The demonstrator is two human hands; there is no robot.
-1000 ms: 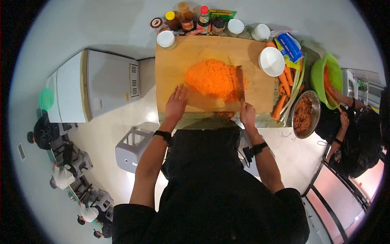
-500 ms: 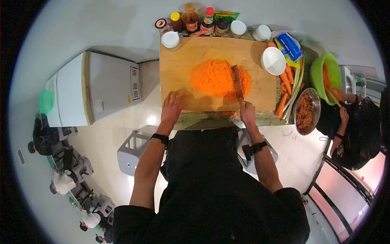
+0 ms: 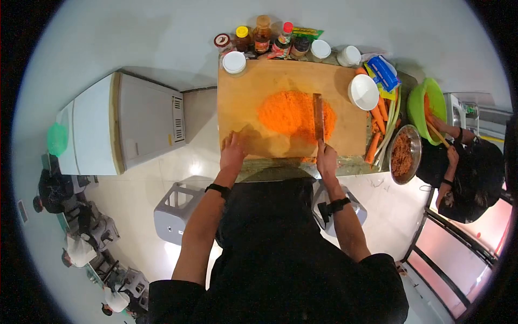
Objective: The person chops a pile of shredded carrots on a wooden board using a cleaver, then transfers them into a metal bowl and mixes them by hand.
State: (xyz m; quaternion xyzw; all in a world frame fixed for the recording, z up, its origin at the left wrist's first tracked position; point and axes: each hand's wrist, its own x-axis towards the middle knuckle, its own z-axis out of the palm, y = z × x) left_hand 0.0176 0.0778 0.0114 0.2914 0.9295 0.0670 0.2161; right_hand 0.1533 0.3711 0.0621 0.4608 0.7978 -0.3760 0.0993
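Note:
A heap of finely chopped carrot (image 3: 286, 116) lies on the wooden cutting board (image 3: 237, 102). My right hand (image 3: 327, 161) grips the handle of a cleaver (image 3: 318, 116) near the board's front edge. The blade points away from me and lies over the right part of the heap, seen nearly edge-on with chopped carrot on both sides. On the left, my left hand (image 3: 233, 152) rests on the front left corner of the board, fingers stretched out and holding nothing.
Jars and sauce bottles (image 3: 262, 36) line the back. Right of the board are a white bowl (image 3: 363, 92), whole carrots (image 3: 373, 147), green stalks (image 3: 395, 116) and a steel bowl (image 3: 414, 162). Beyond, another person (image 3: 469, 178) stirs in a green basin (image 3: 418, 105). Grey stools (image 3: 175, 213) stand below.
The view has tilted, so the board sits lower in it. The cleaver has swung from a slant to nearly straight, its far end moving right. My left hand stays on the board corner.

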